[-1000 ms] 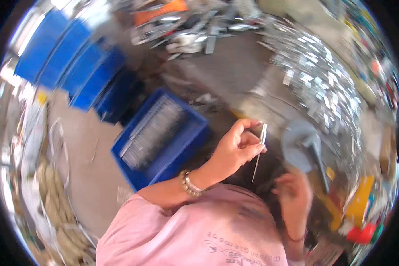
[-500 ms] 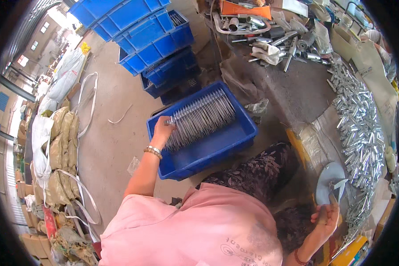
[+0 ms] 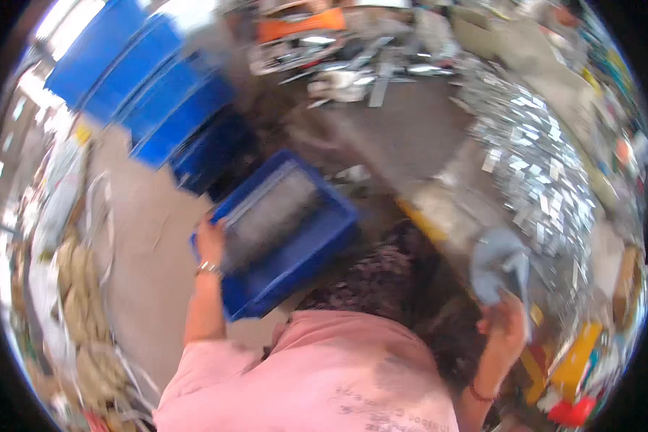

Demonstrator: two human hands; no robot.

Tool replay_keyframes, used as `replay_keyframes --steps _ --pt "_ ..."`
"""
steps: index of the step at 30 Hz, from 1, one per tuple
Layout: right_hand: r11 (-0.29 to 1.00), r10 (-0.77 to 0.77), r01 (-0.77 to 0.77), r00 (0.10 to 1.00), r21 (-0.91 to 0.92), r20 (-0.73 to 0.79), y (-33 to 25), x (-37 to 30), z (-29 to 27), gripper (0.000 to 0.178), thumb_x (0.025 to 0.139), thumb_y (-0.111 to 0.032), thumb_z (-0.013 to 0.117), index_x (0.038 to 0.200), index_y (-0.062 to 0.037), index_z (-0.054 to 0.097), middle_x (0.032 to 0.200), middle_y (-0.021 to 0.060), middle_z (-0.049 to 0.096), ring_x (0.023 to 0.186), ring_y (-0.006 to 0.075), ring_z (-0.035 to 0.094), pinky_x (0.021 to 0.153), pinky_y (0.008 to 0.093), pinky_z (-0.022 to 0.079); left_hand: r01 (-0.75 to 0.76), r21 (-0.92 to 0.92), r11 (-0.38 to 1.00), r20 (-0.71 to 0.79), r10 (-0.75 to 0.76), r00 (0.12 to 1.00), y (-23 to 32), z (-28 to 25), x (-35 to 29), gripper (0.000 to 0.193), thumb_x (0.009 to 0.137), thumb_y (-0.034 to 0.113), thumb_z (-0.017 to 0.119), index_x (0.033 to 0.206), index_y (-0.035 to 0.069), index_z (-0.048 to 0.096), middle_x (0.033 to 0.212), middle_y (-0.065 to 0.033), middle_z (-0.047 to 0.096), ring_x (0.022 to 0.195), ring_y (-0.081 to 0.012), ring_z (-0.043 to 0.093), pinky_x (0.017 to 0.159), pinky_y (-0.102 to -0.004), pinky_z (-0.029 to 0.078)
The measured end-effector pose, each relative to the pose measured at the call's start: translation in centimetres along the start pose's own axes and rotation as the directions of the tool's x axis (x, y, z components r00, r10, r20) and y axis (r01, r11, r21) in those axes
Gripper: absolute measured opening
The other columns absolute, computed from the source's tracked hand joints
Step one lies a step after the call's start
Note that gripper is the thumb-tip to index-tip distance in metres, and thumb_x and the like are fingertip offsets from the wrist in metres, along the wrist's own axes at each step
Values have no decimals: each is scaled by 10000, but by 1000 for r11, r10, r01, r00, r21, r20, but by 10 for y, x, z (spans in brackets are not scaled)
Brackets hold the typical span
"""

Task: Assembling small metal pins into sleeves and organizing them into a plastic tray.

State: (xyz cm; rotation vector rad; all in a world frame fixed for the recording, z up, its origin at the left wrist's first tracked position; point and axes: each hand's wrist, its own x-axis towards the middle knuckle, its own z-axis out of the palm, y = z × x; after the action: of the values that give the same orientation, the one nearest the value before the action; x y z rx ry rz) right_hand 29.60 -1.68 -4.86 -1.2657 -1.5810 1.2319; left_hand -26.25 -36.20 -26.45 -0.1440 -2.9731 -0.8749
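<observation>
A blue plastic crate [image 3: 342,218] holds a tight row of thin metal plates [image 3: 273,209], blurred by motion. My left hand [image 3: 209,243] is at the crate's left side, its fingers closed on the thin metal plate at the near end of the row. Off to the right, my right hand [image 3: 507,320] is closed around a thin grey metal strip [image 3: 521,277]. Just beyond that hand is a round grey disc [image 3: 487,263], which the strip partly overlaps. Blur hides the exact finger contact at both hands.
Stacked blue crates [image 3: 151,86] stand beyond mine, at the upper left. Many shiny metal pieces [image 3: 536,162] are heaped on the right. Metal parts and an orange box [image 3: 302,24] lie at the far side. Tan sacks [image 3: 79,288] line the left.
The whole view has swung, so crate, stack and bench appear farther left, and the picture is now blurred. Both hands stay near the same things.
</observation>
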Motion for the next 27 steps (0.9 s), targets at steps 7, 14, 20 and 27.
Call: replay_keyframes --steps 7,14,20,27 --pt "999 -44 43 984 7 171 -13 4 3 186 986 54 710 1171 75 708 1017 90 721 847 147 758 698 261 601 -407 -505 761 -71 434 898 254 -27 -58 209 1066 142 724 1251 45 718 914 -9 685 790 -90 621 750 -273 525" --pt "961 -245 261 957 -93 156 -3 5 -2 196 945 58 731 1141 39 737 982 106 736 814 173 739 698 285 583 -597 -748 288 156 952 264 480 -15 -184 493 904 109 856 1365 85 683 1214 -86 700 1060 -184 671 869 -331 573" --pt "947 -304 315 943 -70 135 -8 6 3 242 907 52 765 1145 15 751 951 144 718 732 250 696 677 328 557 -741 -640 -201 -3 966 -260 584 42 -227 612 858 342 877 1389 129 660 1384 -138 628 1310 -372 585 1143 -504 450" --pt "911 -381 397 913 -108 142 -16 5 -3 249 916 47 757 1159 0 747 956 155 721 777 314 717 691 361 568 -878 -433 -201 134 950 -283 594 63 -242 340 910 269 759 1231 180 691 1270 -113 612 1249 -344 601 1053 -500 477"
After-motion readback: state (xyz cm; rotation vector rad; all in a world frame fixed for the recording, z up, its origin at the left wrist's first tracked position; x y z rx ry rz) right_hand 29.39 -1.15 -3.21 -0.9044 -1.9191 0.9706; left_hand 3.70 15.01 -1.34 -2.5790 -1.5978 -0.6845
